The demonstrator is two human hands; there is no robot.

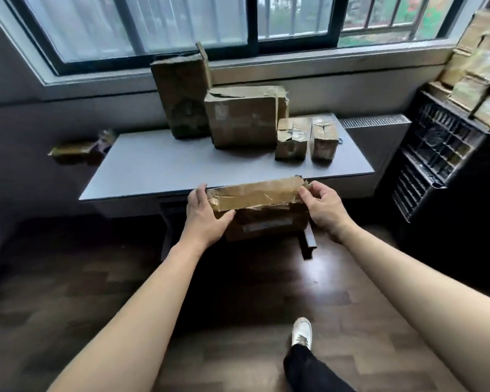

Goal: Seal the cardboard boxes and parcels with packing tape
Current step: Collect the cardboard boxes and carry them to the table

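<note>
Two bare forearms stretch forward from the bottom corners. Between them, one white shoe [301, 332] under a black trouser leg [309, 369] stands on the dark herringbone wood floor [68, 292].

One long, flat brown cardboard box [256, 198], its top crossed by wrinkled clear tape, is held between the two hands just in front of the near edge of the grey rectangular table [159, 168]. Whether it touches that edge cannot be told. The left hand [207, 219] grips the box's left end, with the thumb laid across the near face and the fingers wrapped round the far side. The right hand [324, 206] is at the right end, its curled fingertips pinching the upper right corner where the tape is ragged.

Four more brown cardboard boxes stand on the table toward the window. One tall upright box [181, 100] is at the left, with one medium box [244, 117] with a torn top just beside it. Next come two small taped ones side by side, the left small box [292, 138] and the right small box [324, 138].

One flattened brown parcel [74, 149] lies off the table's left end. At the right, one black slotted rack [436, 154] carries a stack of cardboard boxes [481, 66], too blurred to count. One white radiator [376, 125] sits under the barred window [153, 29].
</note>
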